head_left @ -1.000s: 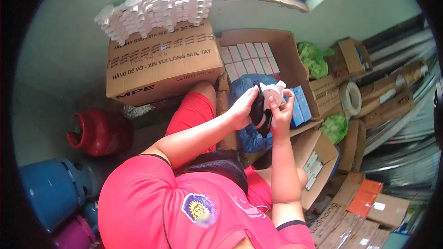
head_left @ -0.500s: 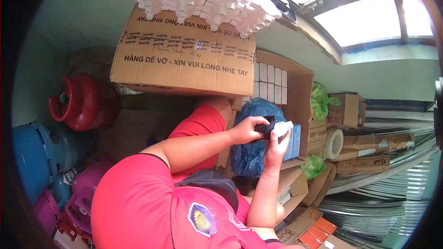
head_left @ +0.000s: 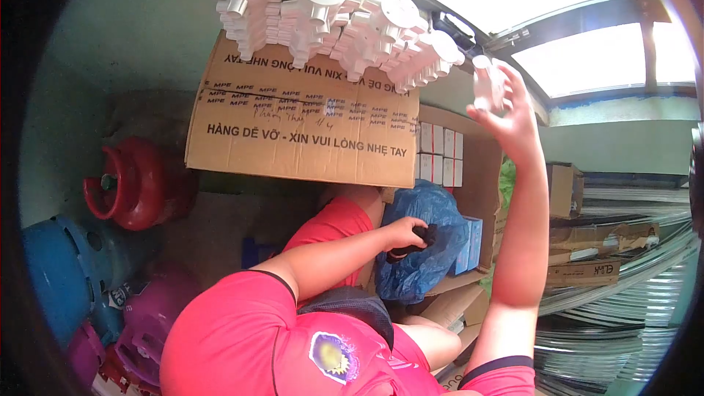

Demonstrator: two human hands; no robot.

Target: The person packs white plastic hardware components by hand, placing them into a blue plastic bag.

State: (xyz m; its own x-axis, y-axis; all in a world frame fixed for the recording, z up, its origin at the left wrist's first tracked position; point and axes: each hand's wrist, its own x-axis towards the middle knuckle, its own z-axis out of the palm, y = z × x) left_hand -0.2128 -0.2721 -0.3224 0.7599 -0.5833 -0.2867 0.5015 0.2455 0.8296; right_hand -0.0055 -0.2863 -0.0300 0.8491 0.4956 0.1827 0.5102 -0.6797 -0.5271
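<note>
My left hand (head_left: 405, 236) is closed on a bunched black cloth (head_left: 426, 237), low over the blue plastic bag (head_left: 422, 260). Raised high at the right, my right hand (head_left: 511, 114) grips a white plastic fitting (head_left: 487, 84) between thumb and fingers. It is near the right end of several stacks of white round fittings with short pipe stubs (head_left: 315, 11). These stacks stand on a large closed cardboard box (head_left: 302, 128) with printed lettering.
An open carton (head_left: 480, 147) holds small white boxes (head_left: 440, 148). A red gas cylinder (head_left: 143, 183) and blue (head_left: 55, 264) and purple cylinders (head_left: 161, 308) stand at the left. Bundled clear tubes (head_left: 601, 323) lie at the right, below a bright window (head_left: 587, 59).
My hands have moved apart. My right hand has risen with the white fitting toward the stacks, while my left hand has dropped slightly with the black cloth. The view has shifted a little.
</note>
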